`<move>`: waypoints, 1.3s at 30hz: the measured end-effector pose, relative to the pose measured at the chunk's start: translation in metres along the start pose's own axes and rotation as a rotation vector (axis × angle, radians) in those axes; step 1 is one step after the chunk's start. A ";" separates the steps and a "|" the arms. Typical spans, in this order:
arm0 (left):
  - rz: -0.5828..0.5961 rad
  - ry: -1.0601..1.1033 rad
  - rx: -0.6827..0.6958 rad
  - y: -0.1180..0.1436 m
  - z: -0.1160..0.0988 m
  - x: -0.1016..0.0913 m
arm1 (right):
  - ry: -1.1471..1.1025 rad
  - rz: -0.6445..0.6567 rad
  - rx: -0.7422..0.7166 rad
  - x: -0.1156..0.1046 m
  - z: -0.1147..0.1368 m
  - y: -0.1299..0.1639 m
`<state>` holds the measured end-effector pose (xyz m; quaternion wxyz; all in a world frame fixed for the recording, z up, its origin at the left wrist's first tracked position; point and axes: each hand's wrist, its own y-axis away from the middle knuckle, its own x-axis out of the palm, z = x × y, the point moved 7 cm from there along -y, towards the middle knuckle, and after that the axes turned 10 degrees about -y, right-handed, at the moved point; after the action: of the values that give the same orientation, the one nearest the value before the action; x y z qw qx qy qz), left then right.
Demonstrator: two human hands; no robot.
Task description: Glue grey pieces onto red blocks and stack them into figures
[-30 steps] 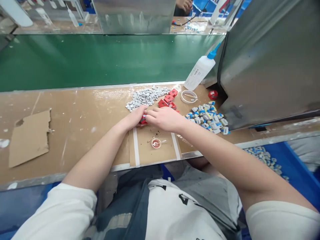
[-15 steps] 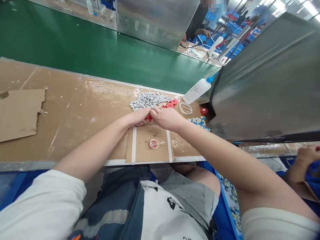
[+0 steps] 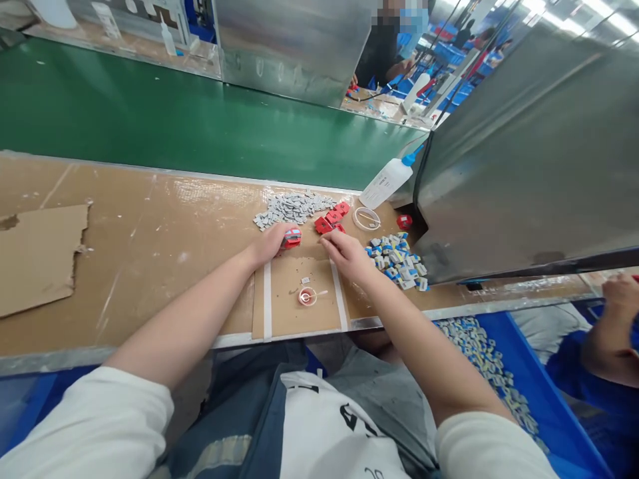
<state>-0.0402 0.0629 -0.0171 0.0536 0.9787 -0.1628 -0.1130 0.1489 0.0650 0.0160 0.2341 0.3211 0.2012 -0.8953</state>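
Two bare hands were seen at the bench: the left hand [image 3: 269, 243] and the right hand [image 3: 347, 255]. One red part [image 3: 292, 237] was held in the left hand, and about four loose red parts [image 3: 330, 218] were counted beyond it. One heap of small grey pieces [image 3: 292, 207] and one heap of blue-and-white pieces [image 3: 397, 260] were seen, too many to count. One squeeze bottle [image 3: 385, 181], one clear ring-shaped dish [image 3: 366, 218], one small pink cup [image 3: 307, 297] and one torn cardboard sheet [image 3: 37, 256] were counted.

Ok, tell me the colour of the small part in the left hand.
Red with a blue-grey piece on top: the small part in the left hand, head view.
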 end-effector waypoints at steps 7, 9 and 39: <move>0.006 -0.090 0.067 -0.002 -0.005 0.006 | -0.081 0.280 -0.105 0.020 0.006 0.033; -0.001 -0.103 0.063 -0.002 -0.006 0.006 | -0.088 0.303 -0.126 0.022 0.008 0.038; 0.018 -0.026 0.226 -0.006 -0.012 0.008 | -0.056 -0.004 -0.273 0.003 0.023 0.066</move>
<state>-0.0280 0.0662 -0.0075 -0.0582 0.9754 -0.1841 -0.1061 0.1717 -0.0012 0.0164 0.2793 0.2608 0.3152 -0.8687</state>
